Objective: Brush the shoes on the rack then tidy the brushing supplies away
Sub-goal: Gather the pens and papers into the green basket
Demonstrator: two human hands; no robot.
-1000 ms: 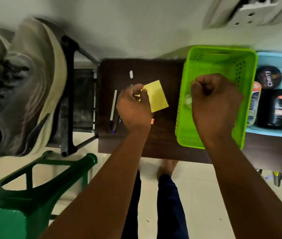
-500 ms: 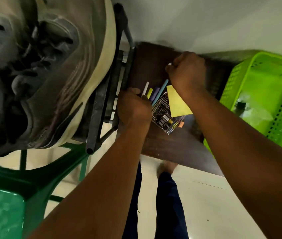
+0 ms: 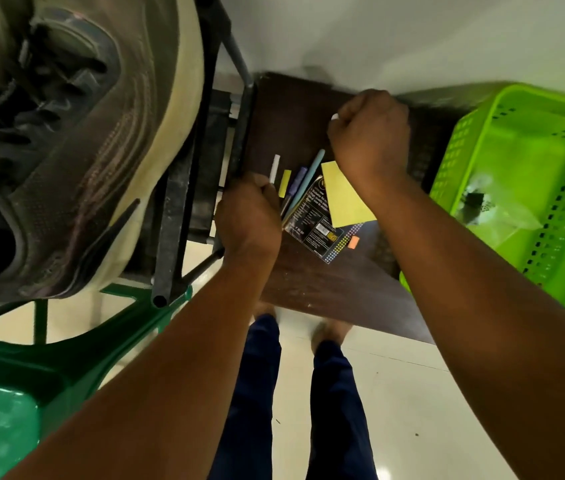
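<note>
A grey sneaker [image 3: 66, 140] with a cream sole fills the upper left, resting on a black metal rack [image 3: 205, 161]. My left hand [image 3: 248, 216] is curled round the ends of a bunch of pens [image 3: 295, 185] at the left edge of a dark wooden table [image 3: 326, 282]. My right hand [image 3: 371, 136] is a fist near the table's back edge, pinching a small white object [image 3: 335, 116]. A yellow sticky pad [image 3: 343, 195] and a black packet [image 3: 319, 226] lie between my hands.
A lime green perforated basket [image 3: 482, 143] stands on the table at the right, with a clear wrapper inside. A green plastic stool [image 3: 14, 393] sits at the lower left. My legs and feet are on the pale tiled floor below.
The view swung left, bringing the sneaker closer. My right hand left the green basket and went to the table's back edge, taking up the small white object. My left hand moved left onto the pens.
</note>
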